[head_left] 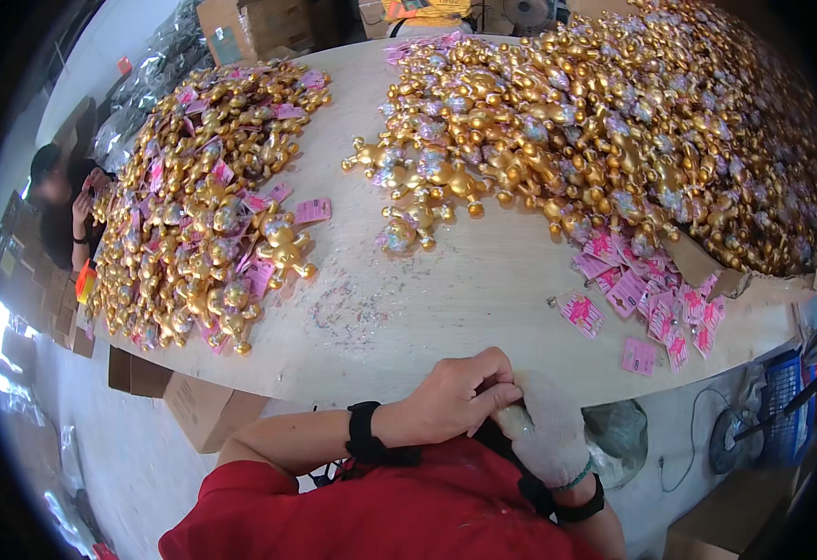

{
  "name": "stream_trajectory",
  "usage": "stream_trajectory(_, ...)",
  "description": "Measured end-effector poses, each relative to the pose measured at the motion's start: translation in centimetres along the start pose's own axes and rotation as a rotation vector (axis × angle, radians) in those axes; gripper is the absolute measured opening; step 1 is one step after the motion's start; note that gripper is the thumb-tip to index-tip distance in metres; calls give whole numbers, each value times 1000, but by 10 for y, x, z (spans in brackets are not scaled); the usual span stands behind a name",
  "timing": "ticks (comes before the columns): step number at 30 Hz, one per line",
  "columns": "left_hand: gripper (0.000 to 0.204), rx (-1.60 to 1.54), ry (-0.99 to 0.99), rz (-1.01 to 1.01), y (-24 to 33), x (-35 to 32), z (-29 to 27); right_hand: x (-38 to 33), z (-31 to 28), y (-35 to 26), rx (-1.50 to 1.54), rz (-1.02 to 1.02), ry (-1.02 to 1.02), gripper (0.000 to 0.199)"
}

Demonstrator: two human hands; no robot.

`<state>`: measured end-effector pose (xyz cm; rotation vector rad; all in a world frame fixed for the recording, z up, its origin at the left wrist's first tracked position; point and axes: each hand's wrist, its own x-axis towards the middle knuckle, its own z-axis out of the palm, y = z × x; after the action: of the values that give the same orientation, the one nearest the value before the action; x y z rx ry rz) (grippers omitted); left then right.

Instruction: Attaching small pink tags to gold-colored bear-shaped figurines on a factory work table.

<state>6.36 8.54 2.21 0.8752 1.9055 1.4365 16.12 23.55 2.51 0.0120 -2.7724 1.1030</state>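
Observation:
My bare left hand (457,396) is closed at the table's near edge, its thumb and fingers pressed together. It meets my right hand (547,431), which wears a thin white glove and has its fingers bent toward the left one. Whether a small thing or the glove itself lies in the pinch is hidden. Beyond my hands lie shiny gold figurines with glittery clear parts: a big heap (605,121) at the back right and another heap (194,215) at the left, mixed with pink tags. A loose pile of pink cards (628,291) lies to the right.
The pale table (464,299) curves around me, with glitter specks (352,313) scattered on it. A torn cardboard edge (707,266) borders the right heap. Another person (63,205) sits at the far left. Cardboard boxes (208,411) and a blue crate (782,397) stand below the table.

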Motion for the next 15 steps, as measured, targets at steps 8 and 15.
stream_trajectory(8,30,850,579,292,-40,75,-113,-1,4,9,186,126,41,18)
stream_trajectory(15,38,941,324,-17,-68,124,-168,0,24,21,287,152,63,14)
